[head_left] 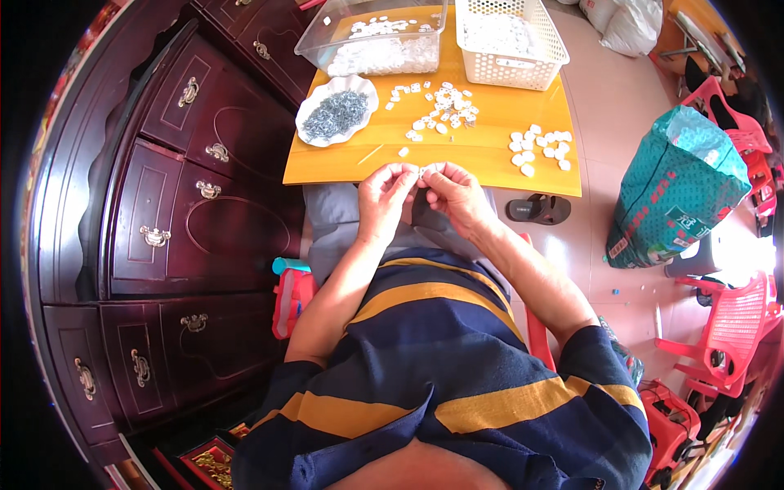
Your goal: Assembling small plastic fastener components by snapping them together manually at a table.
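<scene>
In front of my body, just off the near edge of the yellow table (490, 167), my left hand (384, 196) and my right hand (457, 196) meet at the fingertips. Both are closed in a pinch on a small white plastic piece (421, 171), mostly hidden by the fingers. Beyond them lies a loose group of small white pieces (452, 102), some with dark holes. A single white piece (403, 152) rests close to my left hand. Rounded white pieces (528, 171) form another group at the table's right. Small grey metal pins or nails (339, 113) fill a scalloped white bowl (305, 132).
A clear bin (314, 45) and a white perforated basket (523, 73), both holding white pieces, stand at the back. Dark wooden drawers (196, 220) line the left. On the right are a sandal (539, 210), a teal bag (678, 188) and a pink chair (731, 331).
</scene>
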### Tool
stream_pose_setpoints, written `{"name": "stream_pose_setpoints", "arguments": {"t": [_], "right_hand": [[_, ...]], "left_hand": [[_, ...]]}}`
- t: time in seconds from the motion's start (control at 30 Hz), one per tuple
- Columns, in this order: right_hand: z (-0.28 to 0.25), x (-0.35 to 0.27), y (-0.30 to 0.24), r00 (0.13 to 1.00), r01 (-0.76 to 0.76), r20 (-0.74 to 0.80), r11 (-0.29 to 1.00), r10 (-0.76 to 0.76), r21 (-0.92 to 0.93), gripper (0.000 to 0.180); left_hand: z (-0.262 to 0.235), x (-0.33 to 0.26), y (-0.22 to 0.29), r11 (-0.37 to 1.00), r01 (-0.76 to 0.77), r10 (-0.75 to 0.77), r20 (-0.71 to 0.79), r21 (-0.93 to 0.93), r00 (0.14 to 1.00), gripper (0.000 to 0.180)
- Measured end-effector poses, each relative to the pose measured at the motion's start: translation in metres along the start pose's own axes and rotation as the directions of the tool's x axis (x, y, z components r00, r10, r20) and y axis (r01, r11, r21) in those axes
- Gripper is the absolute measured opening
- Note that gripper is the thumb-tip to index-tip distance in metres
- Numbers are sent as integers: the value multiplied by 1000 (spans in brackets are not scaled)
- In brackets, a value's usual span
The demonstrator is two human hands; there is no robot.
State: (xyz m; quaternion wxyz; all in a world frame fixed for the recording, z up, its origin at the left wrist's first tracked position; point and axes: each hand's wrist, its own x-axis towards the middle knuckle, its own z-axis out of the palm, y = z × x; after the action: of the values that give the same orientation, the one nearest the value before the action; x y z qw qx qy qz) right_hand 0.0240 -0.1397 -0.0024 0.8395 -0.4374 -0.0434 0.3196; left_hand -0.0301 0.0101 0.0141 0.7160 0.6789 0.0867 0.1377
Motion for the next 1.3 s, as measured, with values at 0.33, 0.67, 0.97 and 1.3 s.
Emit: {"name": "stream_pose_setpoints", "arguments": {"t": [0.33,0.67,0.97,1.3], "right_hand": [[5,-1,-1,986,165,-13,979,-168,-122,4],[5,2,2,980,184,-40,969,-193,-164,6],[-1,2,-10,974,222,-14,965,-226,-141,7],[-22,5,-31,928,306,-211,951,-308,-43,10]], "left_hand": [[-3,1,4,969,-133,133,13,206,991,9],[-4,2,1,939,-126,127,16,321,992,9],[1,11,12,998,10,-15,75,69,997,20],[15,59,-9,769,-344,289,186,539,939,32]]}}
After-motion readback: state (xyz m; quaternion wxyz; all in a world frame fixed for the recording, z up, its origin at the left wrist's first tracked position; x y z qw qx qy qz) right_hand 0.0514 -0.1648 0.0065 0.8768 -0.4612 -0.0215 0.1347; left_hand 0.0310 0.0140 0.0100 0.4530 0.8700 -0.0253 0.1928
